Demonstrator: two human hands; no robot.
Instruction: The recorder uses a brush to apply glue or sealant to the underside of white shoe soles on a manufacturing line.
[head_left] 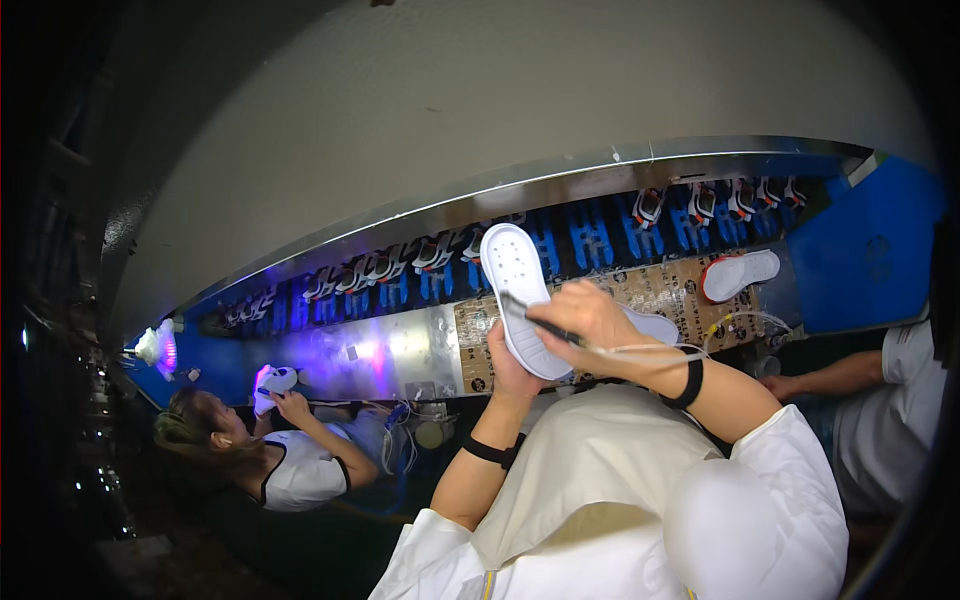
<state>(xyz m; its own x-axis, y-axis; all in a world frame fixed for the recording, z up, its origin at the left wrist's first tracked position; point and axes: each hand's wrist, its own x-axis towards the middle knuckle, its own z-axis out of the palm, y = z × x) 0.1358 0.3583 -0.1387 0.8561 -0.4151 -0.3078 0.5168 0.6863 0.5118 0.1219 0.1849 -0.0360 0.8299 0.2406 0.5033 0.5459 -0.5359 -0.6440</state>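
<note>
The right hand has its fingers pinched narrow round a thin dark tool, a pale cord trailing back over the wrist, tip laid on the white shoe sole; the left hand cups that sole from beneath at its near end, fingers closed on it, holding it tilted above the near edge of the bench. The sole looks light, rubbery and a little flexible, so a grip by its edges seems soundest; a second sole lies far right; a row of shoes runs along the blue conveyor beyond.

left hand holding white sole, right hand gripping pen
</note>
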